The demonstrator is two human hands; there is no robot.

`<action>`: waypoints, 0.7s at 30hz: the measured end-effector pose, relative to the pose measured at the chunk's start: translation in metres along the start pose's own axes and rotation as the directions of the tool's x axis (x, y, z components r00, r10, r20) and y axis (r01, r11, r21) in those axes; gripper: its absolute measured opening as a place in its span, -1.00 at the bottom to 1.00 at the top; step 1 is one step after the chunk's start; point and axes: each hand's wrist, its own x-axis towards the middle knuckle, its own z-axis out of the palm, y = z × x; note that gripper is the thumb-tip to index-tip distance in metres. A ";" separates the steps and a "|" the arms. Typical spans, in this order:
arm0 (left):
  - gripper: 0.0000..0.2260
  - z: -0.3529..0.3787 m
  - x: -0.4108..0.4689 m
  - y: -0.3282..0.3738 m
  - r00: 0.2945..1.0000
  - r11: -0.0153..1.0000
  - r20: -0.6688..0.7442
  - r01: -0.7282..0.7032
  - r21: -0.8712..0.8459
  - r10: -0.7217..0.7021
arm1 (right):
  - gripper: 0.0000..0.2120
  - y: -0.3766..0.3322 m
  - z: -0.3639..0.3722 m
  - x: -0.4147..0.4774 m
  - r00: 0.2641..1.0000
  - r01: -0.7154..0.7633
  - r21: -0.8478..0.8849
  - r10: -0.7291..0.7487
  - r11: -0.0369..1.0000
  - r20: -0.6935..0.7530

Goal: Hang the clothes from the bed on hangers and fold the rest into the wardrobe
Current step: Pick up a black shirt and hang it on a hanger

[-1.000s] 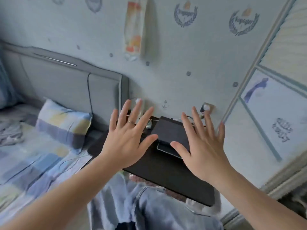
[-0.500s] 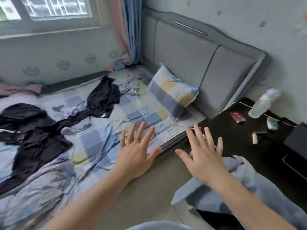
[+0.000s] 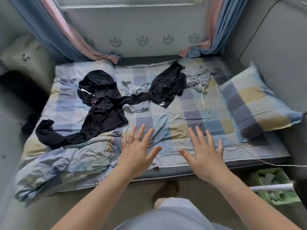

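Both hands are out in front, over the near edge of the bed (image 3: 191, 113). Left hand (image 3: 137, 150): fingers spread wide & straight, palm down, holds nothing, w/ a ring (image 3: 137, 139) on one finger. Right hand (image 3: 204, 155): same, spread wide, holds nothing. They are side by side w/ a gap btw the thumbs. Can't tell if they touch the sheet or hover.

The clothes lie on the checked sheet, further back than the hands. A big black garment (image 3: 103, 110) is on the left part, all crumpled, one long sleeve going down to the left. A black top (image 3: 167, 85) is nr. the middle back. A grey-blue piece (image 3: 136, 90) lies btw those two, touching both. A pale grey piece (image 3: 197, 78) is just beside the black top, on its right. A blue blanket (image 3: 69, 163) is bunched up at the near left corner, by the left hand.

Checked pillow (image 3: 255, 103) at the right end, nr. the grey headboard (image 3: 274, 47). Thin cable (image 3: 259, 159) runs off the bed edge on the right. Green basket (image 3: 274, 185) on the floor below it.
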 end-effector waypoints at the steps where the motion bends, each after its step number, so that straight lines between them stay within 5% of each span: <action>1: -0.16 -0.002 0.009 -0.004 1.000 1.000 0.001 0.004 0.005 -0.004 | -0.26 -0.002 -0.002 0.011 1.000 0.005 -0.003 -0.005 1.000 0.019; 11: -0.28 -0.033 0.131 -0.063 0.976 0.972 -0.029 0.212 -0.098 -0.216 | -0.26 -0.045 -0.028 0.178 0.983 0.159 -0.044 -0.154 0.986 0.101; 21: -0.40 -0.036 0.256 -0.175 0.970 0.961 -0.006 0.239 -0.141 -0.242 | -0.26 -0.108 -0.004 0.322 0.982 0.191 -0.084 -0.189 0.978 0.030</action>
